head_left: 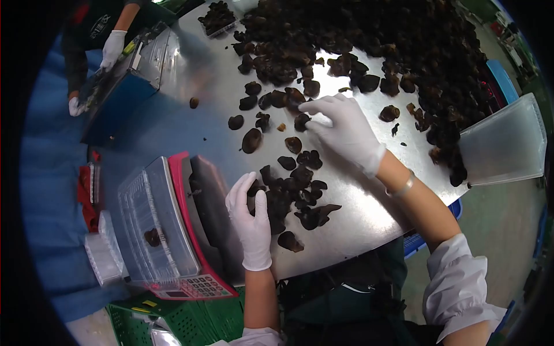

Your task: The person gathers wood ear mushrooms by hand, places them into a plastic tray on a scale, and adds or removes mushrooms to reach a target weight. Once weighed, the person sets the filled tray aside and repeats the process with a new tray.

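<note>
Dark brown, ear-shaped pieces that look like wood ear mushrooms lie about both white-gloved hands. My left hand (252, 225) is curled beside a small pile of wood ear mushrooms (281, 205), with a dark mushroom piece (256, 187) between its thumb and fingers. Farther up the table, my right hand (343, 130) reaches in from the right. Its thumb and forefinger are apart, their tips right at a single mushroom (302, 122). Several loose mushrooms, among them a rounded brown one (251, 140), lie between the hands.
A large mushroom heap (375, 29) covers the metal table's (369, 210) far side. Left of my left hand stands a red-edged scale (199, 286) bearing a clear plastic tub (153, 216). A translucent bin (505, 141) is at right. A co-worker's gloved hand (113, 51) rests at a metal box (124, 101).
</note>
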The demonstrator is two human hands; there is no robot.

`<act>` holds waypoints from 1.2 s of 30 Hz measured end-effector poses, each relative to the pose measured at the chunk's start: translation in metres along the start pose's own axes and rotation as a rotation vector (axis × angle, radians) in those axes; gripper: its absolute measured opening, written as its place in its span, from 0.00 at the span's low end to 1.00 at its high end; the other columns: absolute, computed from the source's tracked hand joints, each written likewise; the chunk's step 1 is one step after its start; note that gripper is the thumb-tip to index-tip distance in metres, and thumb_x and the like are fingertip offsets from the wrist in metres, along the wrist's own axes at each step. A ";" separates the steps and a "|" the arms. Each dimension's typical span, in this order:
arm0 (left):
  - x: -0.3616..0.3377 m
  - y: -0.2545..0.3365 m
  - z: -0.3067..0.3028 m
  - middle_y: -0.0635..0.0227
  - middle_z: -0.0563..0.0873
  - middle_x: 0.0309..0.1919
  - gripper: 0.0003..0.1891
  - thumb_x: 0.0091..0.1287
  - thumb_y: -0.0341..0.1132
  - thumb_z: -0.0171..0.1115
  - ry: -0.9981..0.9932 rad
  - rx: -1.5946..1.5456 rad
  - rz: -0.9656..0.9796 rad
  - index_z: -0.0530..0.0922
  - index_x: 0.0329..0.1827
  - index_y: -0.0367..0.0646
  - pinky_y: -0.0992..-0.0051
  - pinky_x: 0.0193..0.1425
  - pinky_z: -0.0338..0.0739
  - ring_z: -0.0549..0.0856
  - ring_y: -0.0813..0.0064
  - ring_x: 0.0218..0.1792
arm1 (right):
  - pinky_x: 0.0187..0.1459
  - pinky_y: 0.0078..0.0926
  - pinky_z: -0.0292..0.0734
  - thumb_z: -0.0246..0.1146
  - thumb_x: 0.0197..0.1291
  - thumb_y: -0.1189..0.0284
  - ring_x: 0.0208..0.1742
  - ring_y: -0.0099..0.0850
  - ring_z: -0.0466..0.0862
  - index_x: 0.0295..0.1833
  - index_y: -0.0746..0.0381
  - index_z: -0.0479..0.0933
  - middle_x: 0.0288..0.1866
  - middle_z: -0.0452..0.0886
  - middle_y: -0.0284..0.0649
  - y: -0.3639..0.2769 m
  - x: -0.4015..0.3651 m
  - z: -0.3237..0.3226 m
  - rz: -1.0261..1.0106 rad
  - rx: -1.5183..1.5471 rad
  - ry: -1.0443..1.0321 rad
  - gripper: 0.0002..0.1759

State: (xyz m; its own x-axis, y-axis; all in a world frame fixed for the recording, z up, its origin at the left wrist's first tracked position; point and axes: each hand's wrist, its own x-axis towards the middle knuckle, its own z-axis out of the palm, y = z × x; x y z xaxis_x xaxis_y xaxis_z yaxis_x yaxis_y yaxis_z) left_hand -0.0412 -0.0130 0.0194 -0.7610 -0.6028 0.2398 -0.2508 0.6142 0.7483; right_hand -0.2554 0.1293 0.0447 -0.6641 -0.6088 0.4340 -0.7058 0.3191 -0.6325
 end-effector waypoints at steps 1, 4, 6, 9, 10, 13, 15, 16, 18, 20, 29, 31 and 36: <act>0.000 0.000 0.000 0.60 0.82 0.62 0.18 0.72 0.33 0.62 -0.001 0.003 0.005 0.81 0.64 0.44 0.62 0.75 0.64 0.76 0.59 0.66 | 0.54 0.37 0.78 0.66 0.60 0.75 0.48 0.41 0.84 0.53 0.57 0.84 0.44 0.87 0.41 0.006 0.004 0.007 -0.063 -0.165 -0.061 0.15; 0.000 0.000 0.000 0.60 0.82 0.61 0.18 0.71 0.34 0.63 0.000 -0.007 -0.002 0.81 0.63 0.44 0.61 0.74 0.65 0.76 0.59 0.66 | 0.56 0.36 0.75 0.68 0.58 0.73 0.49 0.39 0.84 0.53 0.56 0.85 0.44 0.87 0.39 0.024 0.013 0.023 -0.090 -0.188 -0.206 0.16; 0.000 0.000 0.000 0.60 0.82 0.61 0.18 0.71 0.34 0.63 0.005 -0.018 -0.016 0.81 0.63 0.44 0.61 0.74 0.65 0.76 0.59 0.66 | 0.56 0.36 0.75 0.67 0.58 0.74 0.49 0.37 0.83 0.53 0.55 0.85 0.45 0.86 0.38 0.027 0.015 0.014 -0.016 -0.008 -0.170 0.16; 0.000 0.000 -0.001 0.61 0.82 0.61 0.17 0.73 0.33 0.62 0.011 0.012 -0.006 0.82 0.62 0.42 0.64 0.75 0.66 0.77 0.61 0.66 | 0.61 0.31 0.76 0.67 0.56 0.82 0.54 0.34 0.81 0.59 0.57 0.83 0.51 0.85 0.38 0.025 0.008 -0.021 0.072 -0.002 0.112 0.23; 0.000 0.001 -0.002 0.60 0.82 0.61 0.16 0.73 0.33 0.62 0.005 0.018 0.002 0.82 0.62 0.42 0.64 0.74 0.66 0.77 0.61 0.65 | 0.65 0.34 0.71 0.66 0.58 0.83 0.57 0.35 0.80 0.63 0.57 0.80 0.56 0.83 0.39 0.013 0.006 -0.041 0.103 -0.178 0.150 0.26; 0.003 0.005 -0.002 0.60 0.82 0.61 0.16 0.72 0.32 0.63 -0.011 0.037 0.009 0.82 0.62 0.43 0.64 0.74 0.66 0.77 0.60 0.65 | 0.68 0.37 0.69 0.62 0.59 0.82 0.66 0.42 0.75 0.68 0.58 0.75 0.66 0.77 0.43 0.026 -0.017 -0.049 0.054 -0.319 0.408 0.29; 0.002 0.006 -0.001 0.60 0.82 0.61 0.17 0.72 0.32 0.63 -0.024 0.051 0.011 0.82 0.62 0.43 0.64 0.74 0.67 0.77 0.60 0.65 | 0.72 0.39 0.64 0.61 0.60 0.80 0.68 0.46 0.70 0.70 0.60 0.73 0.63 0.75 0.50 0.007 -0.031 -0.042 0.145 0.061 0.183 0.30; 0.002 0.005 -0.002 0.60 0.82 0.62 0.16 0.74 0.34 0.61 -0.035 0.063 0.016 0.81 0.62 0.42 0.64 0.74 0.66 0.77 0.61 0.65 | 0.73 0.41 0.63 0.61 0.62 0.76 0.69 0.48 0.69 0.71 0.62 0.71 0.65 0.74 0.51 0.019 -0.045 -0.023 -0.062 -0.192 0.104 0.30; 0.003 0.004 -0.001 0.60 0.82 0.62 0.17 0.75 0.36 0.60 -0.040 0.075 0.026 0.81 0.63 0.41 0.64 0.75 0.66 0.77 0.61 0.66 | 0.74 0.46 0.63 0.63 0.65 0.68 0.71 0.53 0.68 0.71 0.63 0.70 0.69 0.71 0.55 0.001 -0.057 -0.001 0.050 0.019 -0.069 0.30; 0.001 0.004 0.000 0.55 0.81 0.62 0.22 0.80 0.46 0.52 0.009 -0.281 0.021 0.79 0.65 0.39 0.62 0.74 0.66 0.76 0.58 0.67 | 0.74 0.53 0.62 0.64 0.66 0.63 0.73 0.58 0.67 0.72 0.62 0.70 0.73 0.68 0.56 -0.027 -0.071 0.014 -0.044 0.031 -0.279 0.31; 0.002 0.004 -0.005 0.54 0.82 0.61 0.26 0.84 0.47 0.41 0.059 -0.308 0.032 0.80 0.63 0.35 0.63 0.73 0.68 0.79 0.58 0.65 | 0.67 0.43 0.69 0.60 0.64 0.78 0.65 0.42 0.77 0.61 0.56 0.80 0.62 0.81 0.41 -0.054 -0.018 0.019 -0.100 0.171 -0.213 0.20; 0.004 0.005 -0.004 0.54 0.82 0.61 0.25 0.84 0.46 0.40 0.067 -0.349 0.022 0.80 0.63 0.34 0.63 0.73 0.68 0.79 0.59 0.65 | 0.64 0.44 0.70 0.60 0.62 0.80 0.61 0.40 0.78 0.61 0.55 0.81 0.58 0.83 0.39 -0.042 0.011 0.042 -0.221 0.095 -0.209 0.22; 0.002 -0.007 -0.001 0.56 0.82 0.63 0.27 0.85 0.47 0.37 0.114 -0.450 -0.056 0.79 0.65 0.35 0.64 0.73 0.69 0.79 0.63 0.66 | 0.62 0.41 0.69 0.65 0.58 0.77 0.56 0.35 0.81 0.57 0.50 0.83 0.47 0.85 0.33 -0.021 0.036 0.090 -0.567 -0.184 -0.296 0.20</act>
State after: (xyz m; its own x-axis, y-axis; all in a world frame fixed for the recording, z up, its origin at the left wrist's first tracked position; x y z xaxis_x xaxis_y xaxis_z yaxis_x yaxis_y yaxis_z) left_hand -0.0408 -0.0192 0.0156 -0.6772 -0.6959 0.2391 0.0142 0.3125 0.9498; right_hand -0.2425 0.0351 0.0158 -0.1008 -0.8841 0.4563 -0.9739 -0.0062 -0.2270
